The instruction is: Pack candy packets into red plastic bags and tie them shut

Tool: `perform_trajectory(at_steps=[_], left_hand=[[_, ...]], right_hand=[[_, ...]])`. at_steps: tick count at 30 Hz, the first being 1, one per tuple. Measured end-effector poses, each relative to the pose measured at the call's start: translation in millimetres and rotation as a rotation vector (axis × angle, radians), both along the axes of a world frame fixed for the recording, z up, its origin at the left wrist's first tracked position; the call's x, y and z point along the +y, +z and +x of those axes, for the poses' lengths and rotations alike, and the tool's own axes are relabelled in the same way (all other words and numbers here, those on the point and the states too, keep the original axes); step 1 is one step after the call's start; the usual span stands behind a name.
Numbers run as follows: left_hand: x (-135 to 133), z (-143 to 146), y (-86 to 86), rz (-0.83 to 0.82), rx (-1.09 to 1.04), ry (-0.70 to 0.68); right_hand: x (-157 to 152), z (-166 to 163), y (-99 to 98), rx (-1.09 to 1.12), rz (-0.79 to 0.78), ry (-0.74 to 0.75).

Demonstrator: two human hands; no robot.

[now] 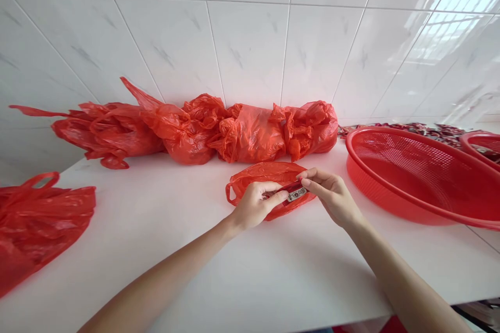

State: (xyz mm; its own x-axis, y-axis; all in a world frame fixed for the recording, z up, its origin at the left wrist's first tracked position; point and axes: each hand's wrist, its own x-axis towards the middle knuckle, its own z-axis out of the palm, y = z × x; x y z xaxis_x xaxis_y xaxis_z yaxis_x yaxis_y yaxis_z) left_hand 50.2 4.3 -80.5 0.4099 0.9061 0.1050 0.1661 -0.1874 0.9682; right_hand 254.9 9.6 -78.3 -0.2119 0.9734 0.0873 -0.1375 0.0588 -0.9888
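The small red packet (294, 193) is a narrow, flat sachet with a white label panel bearing dark print. It is held roughly level, tilted slightly up toward its right end, pinched at both ends just above the open red plastic bag (269, 174). That bag is thin, translucent and crumpled, lying flat with one loop handle at its left, left of the red mesh basket (410, 166).

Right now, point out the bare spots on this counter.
Bare counter lies between the flat bags at left and the left hand, and all along the near edge. Crowded: filled bags along the wall, baskets right.
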Motion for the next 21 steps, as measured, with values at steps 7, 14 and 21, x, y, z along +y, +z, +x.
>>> perform_trajectory(at_steps=[7,14,21], left_hand=[[0,-1,1.1,0.090,-0.048,0.006],[-6,10,-6.8,0.122,-0.141,0.123],[-8,12,-5.5,-0.006,-0.234,0.065]], right_hand=[[-2,1,4.3,-0.059,0.059,-0.048],[-7,-10,5.2,0.130,-0.021,-0.043],[-6,-7,0.6,0.113,0.035,-0.032]])
